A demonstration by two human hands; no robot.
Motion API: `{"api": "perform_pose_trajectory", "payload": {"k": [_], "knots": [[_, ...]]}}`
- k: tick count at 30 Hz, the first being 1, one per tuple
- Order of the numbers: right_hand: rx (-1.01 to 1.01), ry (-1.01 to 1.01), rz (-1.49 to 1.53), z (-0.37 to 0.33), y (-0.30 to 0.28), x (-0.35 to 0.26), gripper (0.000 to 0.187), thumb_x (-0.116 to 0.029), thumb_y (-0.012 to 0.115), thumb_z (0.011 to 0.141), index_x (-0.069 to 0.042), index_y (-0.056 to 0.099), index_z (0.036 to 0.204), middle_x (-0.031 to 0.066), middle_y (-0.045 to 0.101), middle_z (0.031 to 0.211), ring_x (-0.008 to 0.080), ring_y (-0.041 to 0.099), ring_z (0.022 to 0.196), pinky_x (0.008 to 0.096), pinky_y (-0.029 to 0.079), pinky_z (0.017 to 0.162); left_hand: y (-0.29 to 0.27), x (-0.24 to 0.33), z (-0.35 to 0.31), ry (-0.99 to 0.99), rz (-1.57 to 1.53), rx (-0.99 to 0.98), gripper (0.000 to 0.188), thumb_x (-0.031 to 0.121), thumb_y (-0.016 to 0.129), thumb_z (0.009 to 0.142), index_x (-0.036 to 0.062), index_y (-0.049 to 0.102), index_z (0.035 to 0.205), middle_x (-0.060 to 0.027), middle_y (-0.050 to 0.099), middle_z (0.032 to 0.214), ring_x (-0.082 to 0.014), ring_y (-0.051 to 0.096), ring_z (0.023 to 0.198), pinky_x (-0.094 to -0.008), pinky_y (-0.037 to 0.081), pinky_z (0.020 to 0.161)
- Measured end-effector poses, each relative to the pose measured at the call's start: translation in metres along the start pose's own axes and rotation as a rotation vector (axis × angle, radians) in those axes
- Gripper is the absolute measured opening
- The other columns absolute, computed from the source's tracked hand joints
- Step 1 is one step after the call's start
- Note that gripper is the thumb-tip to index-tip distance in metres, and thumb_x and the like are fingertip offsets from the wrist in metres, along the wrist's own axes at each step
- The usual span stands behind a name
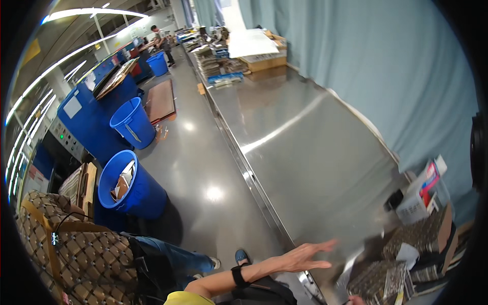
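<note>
My left hand (305, 257), with a black band on its wrist, reaches over the near edge of the shiny metal table (310, 168). Its fingers are stretched and apart, and nothing is in them. At the lower edge, a small part of my right hand (357, 300) shows beside a stack of dark, speckled flat pieces (373, 278); its fingers are mostly out of sight. More dark speckled pieces (417, 234) lie behind, with a crumpled white scrap (407, 254) on them. A clear plastic box (413, 209) holding small items stands against the curtain.
A light blue curtain (376, 66) hangs along the table. Stacked pieces (207, 63) and a cardboard box (267, 62) sit at its far end. Left are blue bins (150, 195), blue machines (84, 119) and a person in a patterned top (96, 254). Another person (163, 43) stands far off.
</note>
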State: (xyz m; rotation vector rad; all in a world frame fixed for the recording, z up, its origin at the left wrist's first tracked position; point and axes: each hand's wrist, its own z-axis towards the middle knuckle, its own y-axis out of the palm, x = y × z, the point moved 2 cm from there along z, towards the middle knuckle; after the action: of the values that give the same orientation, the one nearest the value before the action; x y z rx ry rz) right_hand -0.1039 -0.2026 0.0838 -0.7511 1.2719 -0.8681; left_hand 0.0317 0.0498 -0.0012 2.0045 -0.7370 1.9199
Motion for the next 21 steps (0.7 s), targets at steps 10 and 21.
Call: {"api": "perform_pose_trajectory", "payload": {"k": [10, 21], "knots": [[-0.292, -0.554, 0.361, 0.105, 0.125, -0.276, 0.015, -0.001, 0.066, 0.091, -0.003, 0.069, 0.106, 0.0123, 0.072, 0.099, 0.0277, 0.07, 0.089, 0.0372, 0.053, 0.08, -0.222, -0.095, -0.156, -0.126, 0.073, 0.533, 0.08, 0.047, 0.065, 0.092, -0.0023, 0.036, 0.149, -0.0217, 0.062, 0.13, -0.0357, 0.061, 0.12, -0.045, 0.049, 0.1], [-0.651, -0.711, 0.807, 0.212, 0.234, -0.457, 0.016, -0.006, 0.056, 0.1, 0.003, 0.068, 0.103, 0.0098, 0.07, 0.089, 0.0142, 0.065, 0.079, 0.0268, 0.053, 0.075, -0.345, -0.162, -0.23, -0.205, -0.051, 1.082, 0.074, 0.039, 0.067, 0.09, -0.0039, 0.041, 0.145, -0.0213, 0.066, 0.119, -0.032, 0.064, 0.109, -0.0437, 0.051, 0.095]]}}
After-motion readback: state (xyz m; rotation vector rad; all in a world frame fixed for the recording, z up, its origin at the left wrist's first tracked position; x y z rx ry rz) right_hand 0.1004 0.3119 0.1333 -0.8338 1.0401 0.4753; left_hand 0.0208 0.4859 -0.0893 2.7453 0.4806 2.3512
